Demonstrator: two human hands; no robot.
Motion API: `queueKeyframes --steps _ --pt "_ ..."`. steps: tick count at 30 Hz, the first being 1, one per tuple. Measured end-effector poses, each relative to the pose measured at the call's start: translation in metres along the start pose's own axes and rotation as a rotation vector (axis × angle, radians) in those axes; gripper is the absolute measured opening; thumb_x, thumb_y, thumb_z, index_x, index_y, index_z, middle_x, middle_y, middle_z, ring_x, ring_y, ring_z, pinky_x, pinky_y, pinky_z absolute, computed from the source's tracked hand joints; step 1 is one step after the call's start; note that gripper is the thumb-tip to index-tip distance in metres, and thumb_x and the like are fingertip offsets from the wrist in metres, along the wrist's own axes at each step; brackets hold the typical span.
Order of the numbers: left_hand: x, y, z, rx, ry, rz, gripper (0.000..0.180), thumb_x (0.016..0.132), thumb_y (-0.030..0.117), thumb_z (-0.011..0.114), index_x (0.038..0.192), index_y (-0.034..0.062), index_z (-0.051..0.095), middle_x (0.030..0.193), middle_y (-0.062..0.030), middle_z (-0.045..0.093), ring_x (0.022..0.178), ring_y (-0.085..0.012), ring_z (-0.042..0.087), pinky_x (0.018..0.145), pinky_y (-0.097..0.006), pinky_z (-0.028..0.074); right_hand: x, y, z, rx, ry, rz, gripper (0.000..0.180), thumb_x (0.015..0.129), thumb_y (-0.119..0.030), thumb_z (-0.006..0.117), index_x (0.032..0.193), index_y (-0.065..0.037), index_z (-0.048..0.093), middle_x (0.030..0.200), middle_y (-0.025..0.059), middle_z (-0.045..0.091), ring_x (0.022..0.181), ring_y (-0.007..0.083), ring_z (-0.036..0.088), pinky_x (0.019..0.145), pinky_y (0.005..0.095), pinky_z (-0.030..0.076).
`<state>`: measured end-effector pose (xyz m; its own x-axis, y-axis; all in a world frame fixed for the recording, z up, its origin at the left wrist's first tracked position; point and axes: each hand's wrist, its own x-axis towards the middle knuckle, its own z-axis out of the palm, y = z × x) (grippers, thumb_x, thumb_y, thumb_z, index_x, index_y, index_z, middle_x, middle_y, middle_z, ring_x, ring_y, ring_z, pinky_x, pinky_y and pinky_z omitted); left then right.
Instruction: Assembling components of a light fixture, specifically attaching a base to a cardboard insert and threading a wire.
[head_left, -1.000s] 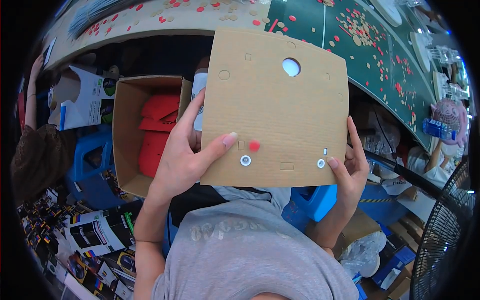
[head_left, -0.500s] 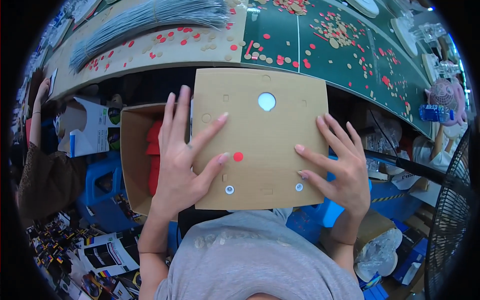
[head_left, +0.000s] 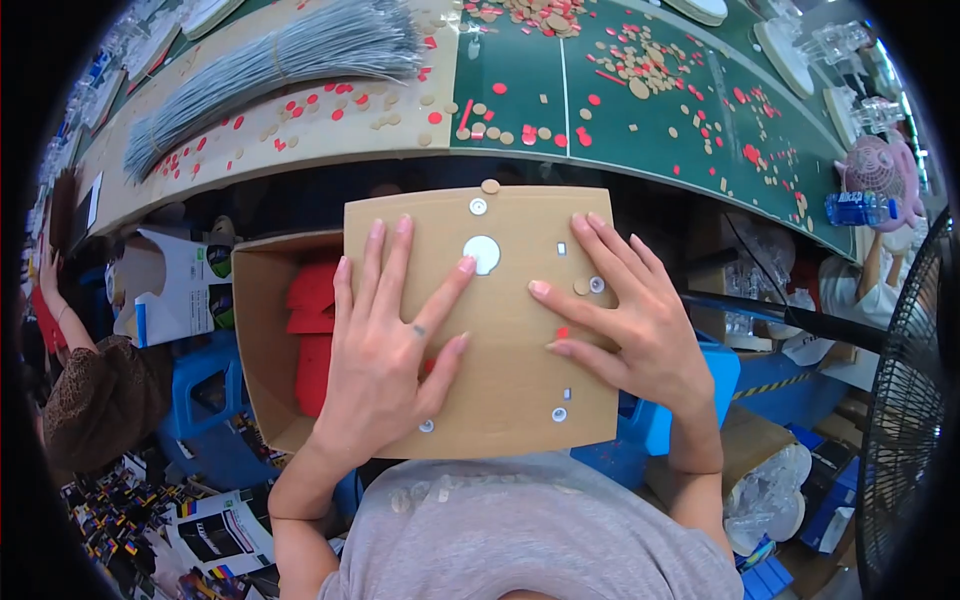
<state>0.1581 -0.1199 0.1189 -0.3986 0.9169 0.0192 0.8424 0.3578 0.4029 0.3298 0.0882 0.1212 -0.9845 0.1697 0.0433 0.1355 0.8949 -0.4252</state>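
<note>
A square brown cardboard panel (head_left: 505,350) lies in front of my torso, with a larger keyhole-like round opening (head_left: 481,254) and several small white-looking openings. My left hand (head_left: 375,350) rests spread on its left half, index fingertip at the large opening's lower left edge. On the right half lies my right hand (head_left: 640,340), fingers apart and pressing flat, its index and thumb pointing inward. A small brown disc (head_left: 490,187) sits at the top edge, another (head_left: 581,287) by my right index finger. A red scrap (head_left: 562,332) shows between right thumb and index.
Beyond the panel, a table (head_left: 510,65) carries scattered red and brown discs and a bundle of grey wires (head_left: 290,65). An open carton (head_left: 262,340) with red pieces stands left. A black fan (head_left: 905,400) and a blue stool (head_left: 710,385) are at right. Another person (head_left: 105,390) is at far left.
The panel has shifted down and left in view. Small outlined cutouts at its top and right now show as openings, with loose discs beside them. My hands moved along with it.
</note>
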Motion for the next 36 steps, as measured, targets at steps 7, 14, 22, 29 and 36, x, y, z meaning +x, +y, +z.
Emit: queueKeyframes --steps 7,14,22,29,36 --pt "0.014 -0.011 -0.002 -0.02 -0.044 0.12 0.058 0.088 0.021 0.069 0.145 0.0189 0.058 0.161 -0.0296 0.027 0.15 -0.0482 0.025 0.119 -0.062 0.02 0.075 0.036 -0.034 0.399 0.357 0.061 0.018 0.089 -0.019 0.073 0.088 -0.002 0.074 0.075 0.0051 0.071 0.074 0.0136 0.069 0.082 0.0326 0.054" --pt "-0.003 0.017 0.0 0.011 -0.036 0.168 0.053 0.089 0.012 0.065 0.14 0.0008 0.057 0.151 -0.0357 0.038 0.145 -0.0505 0.034 0.116 -0.056 0.033 0.276 0.072 0.014 0.242 0.381 -0.092 0.027 0.087 -0.027 0.074 0.098 -0.003 0.077 0.081 0.0109 0.075 0.077 0.0224 0.073 0.076 0.0365 0.057" --pt "-0.003 0.012 0.004 -0.15 -0.056 0.178 0.064 0.095 0.022 0.065 0.153 0.007 0.045 0.159 -0.0345 0.028 0.148 -0.0502 0.029 0.116 -0.056 0.031 0.304 0.082 0.036 0.318 0.278 -0.065 0.016 0.082 -0.017 0.077 0.091 -0.004 0.079 0.076 0.0103 0.074 0.068 0.0164 0.069 0.067 0.0323 0.055" --pt "-0.009 -0.004 0.004 -0.086 -0.035 0.357 0.062 0.084 0.0 0.066 0.141 0.0219 0.062 0.157 -0.0272 0.037 0.147 -0.0505 0.032 0.113 -0.061 0.034 0.209 0.112 -0.017 0.756 0.323 0.214 0.016 0.095 -0.021 0.068 0.091 -0.006 0.069 0.087 0.0016 0.067 0.078 0.0072 0.063 0.066 0.0252 0.045" --pt "0.01 -0.003 -0.002 -0.174 -0.027 0.427 0.058 0.071 0.02 0.08 0.128 0.0132 0.07 0.135 -0.0199 0.053 0.131 -0.0429 0.046 0.113 -0.058 0.036 -0.054 0.142 0.005 1.492 1.51 0.056 0.03 0.107 -0.015 0.051 0.127 0.006 0.056 0.137 0.0256 0.059 0.1 0.0212 0.067 0.088 0.0299 0.058"
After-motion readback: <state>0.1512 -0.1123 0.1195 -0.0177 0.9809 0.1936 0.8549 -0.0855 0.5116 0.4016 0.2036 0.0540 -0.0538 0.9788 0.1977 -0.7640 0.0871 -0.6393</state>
